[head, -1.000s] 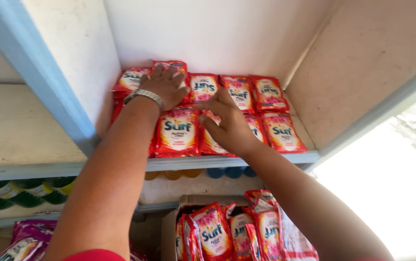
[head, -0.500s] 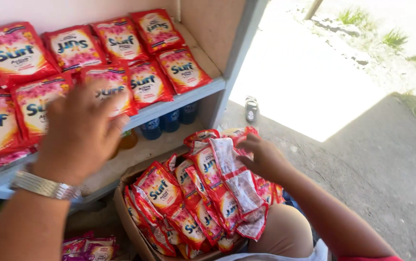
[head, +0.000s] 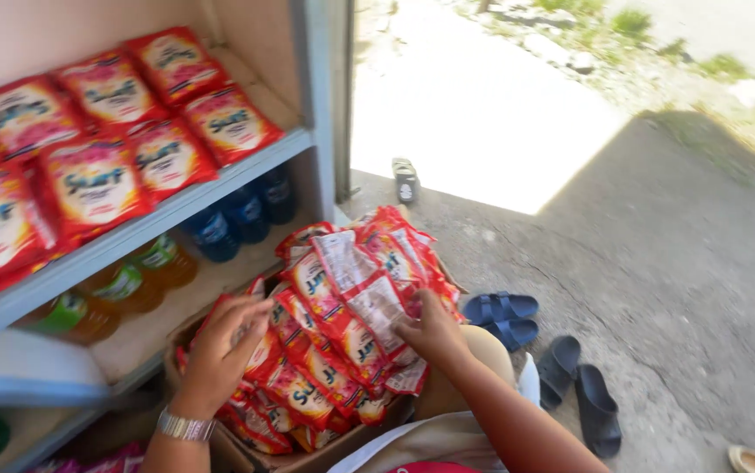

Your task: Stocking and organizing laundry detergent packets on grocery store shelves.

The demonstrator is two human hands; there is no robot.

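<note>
Landmark: the cardboard box [head: 250,451] on my lap.

1. Sachet strips [head: 342,337], red with white and blue label patches, flat rectangular packets joined in rows; heaped in the box and fanning up above its rim.
2. My left hand [head: 224,350], wristwatch [head: 184,427] at the wrist: at the left side of the box, fingers curled down on the packets there, gripping them as far as I can tell.
3. My right hand [head: 430,328]: at the right side of the box, fingers pinched on a strip whose pale back faces up.
4. Shelf [head: 158,223], grey-blue edge, up and left of the box: red sachets [head: 97,180] of the same kind, overlapping in two rows.
5. Lower shelf, just left of the box: dark blue bottles [head: 241,215]; beside them, orange and green bottles [head: 123,289].
6. Blue sandals [head: 504,317], right of the box on the concrete floor; a dark grey pair [head: 583,390] just beyond.
7. Small dark can [head: 405,180], well beyond the box, at the edge of the sunlit ground.
</note>
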